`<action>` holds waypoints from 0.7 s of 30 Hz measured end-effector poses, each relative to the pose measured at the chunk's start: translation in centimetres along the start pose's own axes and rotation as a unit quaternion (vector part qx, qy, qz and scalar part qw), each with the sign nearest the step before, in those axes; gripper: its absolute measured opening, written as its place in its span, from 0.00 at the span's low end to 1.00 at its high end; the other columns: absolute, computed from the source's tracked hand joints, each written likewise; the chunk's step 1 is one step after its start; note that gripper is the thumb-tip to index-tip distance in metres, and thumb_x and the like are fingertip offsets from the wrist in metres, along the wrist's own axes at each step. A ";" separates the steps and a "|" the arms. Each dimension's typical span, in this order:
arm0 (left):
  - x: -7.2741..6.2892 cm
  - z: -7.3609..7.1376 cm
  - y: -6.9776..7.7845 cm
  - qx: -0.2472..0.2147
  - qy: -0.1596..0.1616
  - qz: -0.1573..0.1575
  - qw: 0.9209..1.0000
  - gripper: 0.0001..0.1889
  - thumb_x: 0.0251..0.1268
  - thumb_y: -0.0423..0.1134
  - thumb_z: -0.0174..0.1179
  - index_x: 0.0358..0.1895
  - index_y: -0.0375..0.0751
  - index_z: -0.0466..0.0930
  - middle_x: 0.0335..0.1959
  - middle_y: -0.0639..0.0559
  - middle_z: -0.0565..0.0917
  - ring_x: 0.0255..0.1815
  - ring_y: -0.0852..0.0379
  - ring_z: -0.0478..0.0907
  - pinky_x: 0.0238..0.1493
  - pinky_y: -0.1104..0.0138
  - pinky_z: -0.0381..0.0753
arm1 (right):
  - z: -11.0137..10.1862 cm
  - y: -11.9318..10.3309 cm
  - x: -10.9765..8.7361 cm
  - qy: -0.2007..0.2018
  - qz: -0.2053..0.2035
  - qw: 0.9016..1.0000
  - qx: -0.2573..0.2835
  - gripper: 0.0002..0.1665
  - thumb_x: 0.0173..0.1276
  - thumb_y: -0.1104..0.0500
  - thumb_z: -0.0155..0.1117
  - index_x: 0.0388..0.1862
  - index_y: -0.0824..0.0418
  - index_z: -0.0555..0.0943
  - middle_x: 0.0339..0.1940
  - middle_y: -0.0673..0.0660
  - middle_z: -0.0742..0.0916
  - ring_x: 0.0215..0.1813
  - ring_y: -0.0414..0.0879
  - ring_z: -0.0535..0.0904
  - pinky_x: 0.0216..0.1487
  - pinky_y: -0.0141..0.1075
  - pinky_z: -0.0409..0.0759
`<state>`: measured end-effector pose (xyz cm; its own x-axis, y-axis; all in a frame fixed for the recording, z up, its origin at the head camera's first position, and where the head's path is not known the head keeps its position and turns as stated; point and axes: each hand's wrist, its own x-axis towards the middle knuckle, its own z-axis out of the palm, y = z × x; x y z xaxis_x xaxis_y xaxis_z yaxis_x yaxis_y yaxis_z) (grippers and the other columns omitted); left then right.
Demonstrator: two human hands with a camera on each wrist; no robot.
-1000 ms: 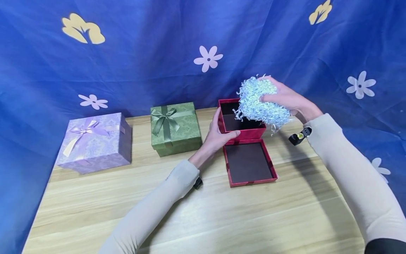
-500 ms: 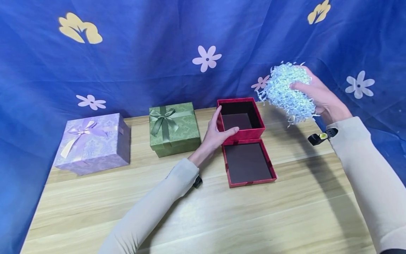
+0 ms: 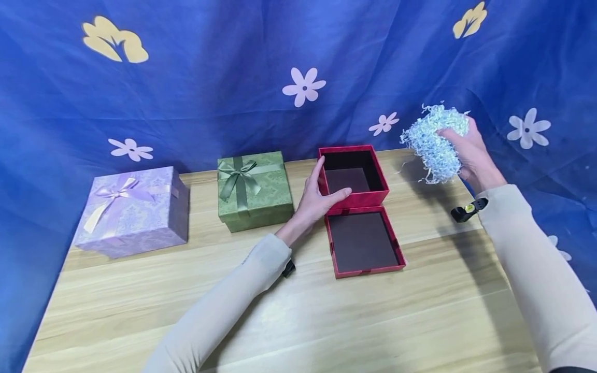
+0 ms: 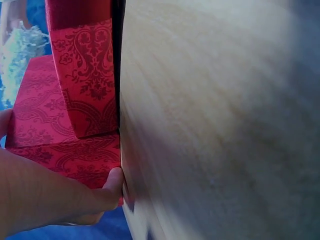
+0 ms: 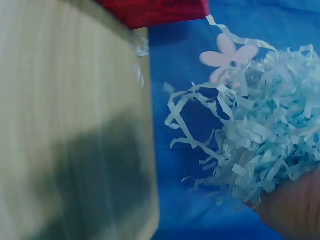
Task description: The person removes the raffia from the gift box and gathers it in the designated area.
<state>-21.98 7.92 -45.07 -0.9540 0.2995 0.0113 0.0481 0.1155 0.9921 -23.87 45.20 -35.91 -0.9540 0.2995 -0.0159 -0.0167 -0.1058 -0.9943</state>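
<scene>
In my right hand (image 3: 475, 156) I grip a fluffy clump of light blue shredded paper (image 3: 434, 142), held above the table's back right. Loose strands of the shredded paper (image 5: 270, 130) stick out in the right wrist view. My left hand (image 3: 313, 203) holds the red gift box (image 3: 361, 199) by its left side and front corner, with the thumb along the front wall. That box stands uncovered, and its dark inside shows nothing in it. Right in front lies its red lid (image 3: 366, 241), inner side up.
A green gift box (image 3: 255, 191) with a bow stands left of the red one. Farther left is a larger lilac gift box (image 3: 135, 212), also bowed. Blue patterned cloth (image 3: 210, 77) hangs behind the wooden table (image 3: 303, 316).
My right hand has carried the shredded paper from over the red box to the right, then slightly lower. The inside of the box has come into full view. My left hand stays put.
</scene>
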 end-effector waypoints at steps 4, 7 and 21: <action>-0.1 -0.1 -0.1 0.009 -0.002 0.002 1.000 0.58 0.64 0.52 0.79 0.91 0.65 0.49 0.83 0.44 0.61 0.80 0.49 0.60 0.79 0.46 0.65 | 0.2 1.8 0.7 0.032 0.008 0.999 -0.019 0.38 0.75 0.65 0.71 0.75 0.49 0.62 0.64 0.51 0.75 0.55 0.42 0.79 0.43 0.30 0.86; 0.0 -0.2 -0.1 0.011 -0.001 0.003 1.000 0.58 0.65 0.52 0.79 0.91 0.66 0.49 0.83 0.45 0.60 0.81 0.49 0.59 0.79 0.47 0.65 | 0.5 3.1 1.4 0.050 0.017 0.998 -0.028 0.41 0.74 0.64 0.73 0.76 0.49 0.61 0.64 0.49 0.74 0.58 0.44 0.76 0.45 0.29 0.85; -0.1 -0.2 -0.4 0.028 0.003 0.009 1.000 0.58 0.64 0.53 0.79 0.91 0.64 0.49 0.81 0.44 0.63 0.78 0.49 0.62 0.78 0.46 0.67 | 2.0 8.6 4.5 0.086 0.067 0.980 -0.167 0.58 0.74 0.53 0.76 0.88 0.55 0.46 0.84 0.59 0.62 0.77 0.48 0.64 0.74 0.33 0.69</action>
<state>-21.93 7.62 -45.41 -0.9543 0.2974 0.0305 0.0822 0.1630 0.9832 -28.89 43.73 -44.36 -0.8761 0.4620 -0.1383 0.2322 0.1527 -0.9606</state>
